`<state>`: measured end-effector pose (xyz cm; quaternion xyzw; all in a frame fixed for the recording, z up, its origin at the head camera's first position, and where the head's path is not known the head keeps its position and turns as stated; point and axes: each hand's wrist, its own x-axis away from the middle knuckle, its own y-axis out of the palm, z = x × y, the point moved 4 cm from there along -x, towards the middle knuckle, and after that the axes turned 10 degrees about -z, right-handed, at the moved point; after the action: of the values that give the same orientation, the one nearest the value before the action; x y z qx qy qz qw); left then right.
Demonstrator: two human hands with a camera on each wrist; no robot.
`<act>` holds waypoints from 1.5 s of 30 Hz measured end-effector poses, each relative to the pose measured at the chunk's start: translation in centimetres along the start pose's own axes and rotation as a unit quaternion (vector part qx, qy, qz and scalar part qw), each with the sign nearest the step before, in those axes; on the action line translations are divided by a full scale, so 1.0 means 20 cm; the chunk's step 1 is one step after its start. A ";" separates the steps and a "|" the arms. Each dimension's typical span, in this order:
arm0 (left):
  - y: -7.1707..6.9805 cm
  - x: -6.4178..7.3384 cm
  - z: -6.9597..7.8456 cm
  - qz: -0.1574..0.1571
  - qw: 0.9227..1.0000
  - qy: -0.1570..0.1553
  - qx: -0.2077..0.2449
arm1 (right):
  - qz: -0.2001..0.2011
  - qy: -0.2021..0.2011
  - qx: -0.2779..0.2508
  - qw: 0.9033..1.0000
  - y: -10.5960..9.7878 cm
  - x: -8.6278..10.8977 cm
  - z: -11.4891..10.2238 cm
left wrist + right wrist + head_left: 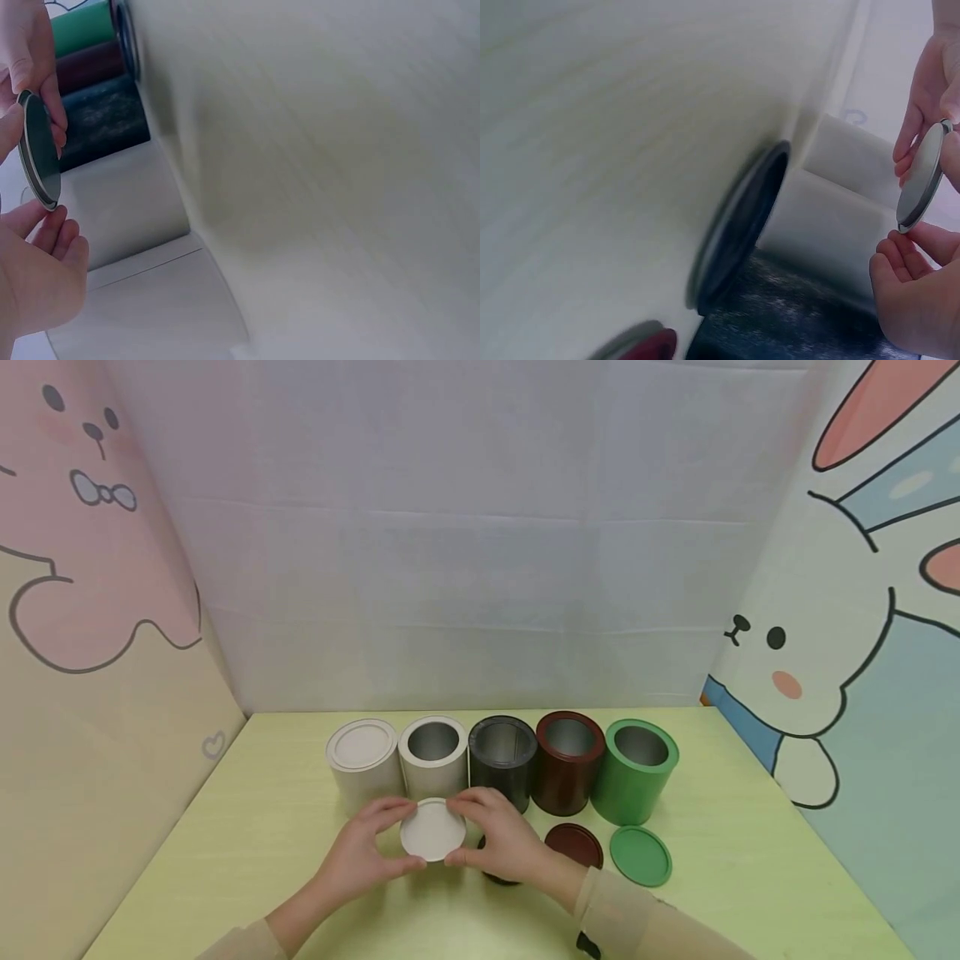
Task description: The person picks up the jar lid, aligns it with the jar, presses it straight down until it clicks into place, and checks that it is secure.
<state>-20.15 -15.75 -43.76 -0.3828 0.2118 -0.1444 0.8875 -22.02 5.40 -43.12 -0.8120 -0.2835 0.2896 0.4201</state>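
A round white can lid (432,831) is held between both hands above the table. My left hand (365,846) pinches its left edge with thumb and fingers, and my right hand (501,839) pinches the right edge. In the left wrist view the lid (40,150) appears tilted, its metallic underside showing. Just behind the hands stands an uncovered white can (434,768). To its left is another white can (363,785) with its lid on. A black lid (501,880) lies partly hidden under my right hand.
Right of the white cans stand uncovered black (504,772), dark red (567,785) and green (628,789) cans in the same row. A dark red lid (573,845) and a green lid (641,856) lie on the table (750,860) before them. A white cloth backdrop (480,552) rises behind.
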 end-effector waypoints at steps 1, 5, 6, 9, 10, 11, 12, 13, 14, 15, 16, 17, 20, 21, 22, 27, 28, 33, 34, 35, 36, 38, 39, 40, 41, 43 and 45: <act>-0.01 0.00 0.01 0.004 1.000 0.006 -0.002 | 0.004 -0.003 0.004 1.000 -0.01 0.00 -0.01; -0.04 -0.01 0.03 0.016 1.000 0.023 -0.010 | 0.015 -0.013 0.020 1.000 -0.05 -0.01 -0.04; -0.05 -0.01 0.03 0.019 0.999 0.027 -0.011 | 0.016 -0.014 0.022 1.000 -0.06 -0.01 -0.04; -0.07 -0.01 0.05 0.026 0.999 0.039 -0.013 | 0.019 -0.016 0.027 0.999 -0.09 -0.02 -0.05; -0.08 -0.02 0.05 0.029 0.999 0.043 -0.014 | 0.021 -0.018 0.030 0.999 -0.09 -0.02 -0.06; -0.08 -0.02 0.06 0.031 0.998 0.047 -0.015 | 0.023 -0.020 0.032 0.999 -0.10 -0.02 -0.06; -0.09 -0.02 0.07 0.033 0.998 0.052 -0.015 | 0.027 -0.023 0.036 0.999 -0.11 -0.03 -0.07; -0.09 -0.02 0.07 0.036 0.998 0.056 -0.016 | 0.031 -0.027 0.038 0.998 -0.12 -0.03 -0.07; -0.10 -0.03 0.08 0.038 0.997 0.060 -0.016 | 0.036 -0.031 0.041 0.998 -0.13 -0.02 -0.08; -0.10 -0.03 0.08 0.040 0.997 0.063 -0.017 | 0.041 -0.034 0.043 0.998 -0.13 -0.02 -0.08; -0.10 -0.03 0.08 0.043 0.997 0.066 -0.019 | 0.045 -0.036 0.044 0.997 -0.14 -0.02 -0.08; -0.10 -0.03 0.09 0.045 0.996 0.070 -0.018 | 0.048 -0.037 0.043 0.997 -0.15 -0.02 -0.09; -0.10 -0.04 0.09 0.049 0.996 0.074 -0.015 | 0.048 -0.036 0.040 0.997 -0.17 -0.02 -0.09; -0.10 -0.04 0.10 0.051 0.996 0.074 -0.016 | 0.046 -0.036 0.038 0.998 -0.17 -0.02 -0.10; -0.10 -0.05 0.10 0.051 0.996 0.074 -0.015 | 0.045 -0.035 0.037 0.998 -0.18 -0.02 -0.10; -0.11 -0.06 0.11 0.054 0.996 0.073 -0.015 | 0.040 -0.033 0.037 0.998 -0.20 -0.02 -0.09; -0.11 -0.06 0.11 0.055 0.996 0.073 -0.014 | 0.042 -0.034 0.040 0.998 -0.20 -0.02 -0.09; -0.14 -0.09 0.13 0.053 0.996 0.070 -0.008 | 0.050 -0.041 0.043 0.997 -0.23 -0.04 -0.08; -0.14 -0.10 0.13 0.051 0.996 0.069 -0.007 | 0.052 -0.042 0.044 0.997 -0.24 -0.04 -0.08; -0.15 -0.11 0.13 0.049 0.996 0.069 -0.007 | 0.053 -0.042 0.044 0.997 -0.24 -0.04 -0.07; -0.15 -0.11 0.13 0.048 0.996 0.068 -0.008 | 0.055 -0.042 0.043 0.997 -0.25 -0.05 -0.07; -0.16 -0.13 0.14 0.046 0.996 0.070 -0.009 | 0.057 -0.041 0.044 0.997 -0.26 -0.06 -0.06; -0.17 -0.14 0.14 0.046 0.996 0.069 -0.010 | 0.057 -0.041 0.045 0.997 -0.27 -0.07 -0.06; -0.18 -0.15 0.14 0.046 0.997 0.068 -0.012 | 0.057 -0.041 0.045 0.997 -0.27 -0.07 -0.06; -0.18 -0.16 0.14 0.045 0.997 0.068 -0.013 | 0.058 -0.041 0.045 0.997 -0.28 -0.08 -0.05; -0.19 -0.18 0.13 0.044 0.997 0.065 -0.013 | 0.057 -0.040 0.042 0.997 -0.28 -0.09 -0.04; -0.20 -0.19 0.13 0.041 0.997 0.059 -0.014 | 0.056 -0.038 0.040 0.997 -0.29 -0.11 -0.03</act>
<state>-22.63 -15.15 -38.22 -0.3767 0.2814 -0.1279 0.8732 -24.34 6.44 -37.45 -0.7978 -0.2412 0.3542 0.4241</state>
